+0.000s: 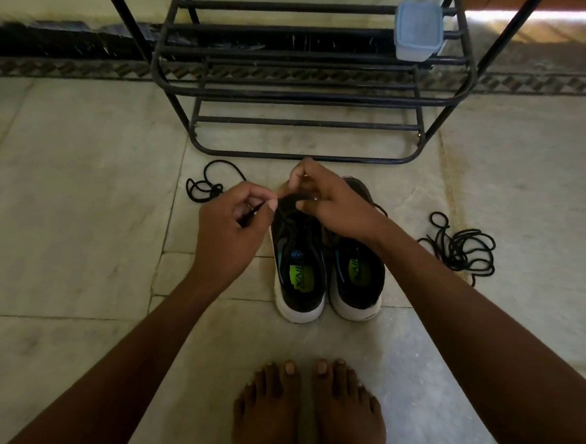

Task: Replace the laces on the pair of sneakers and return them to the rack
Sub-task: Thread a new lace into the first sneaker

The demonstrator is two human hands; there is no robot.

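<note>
Sneakers stand side by side on the floor before the rack (306,95). Left hand (231,225) pinches a lace end; right hand (334,203) pinches at the left sneaker (299,267) toe eyelets. Lacing looks underway; next, thread the tip through.

Two black sneakers with white soles stand side by side on the floor just before the black metal shoe rack (302,95), heels toward the viewer: the left sneaker (299,270) and the right sneaker (358,277), each showing a green insole label. One loose black lace (206,185) lies coiled left of them, and a tangled black lace (461,249) lies to their right.
</note>
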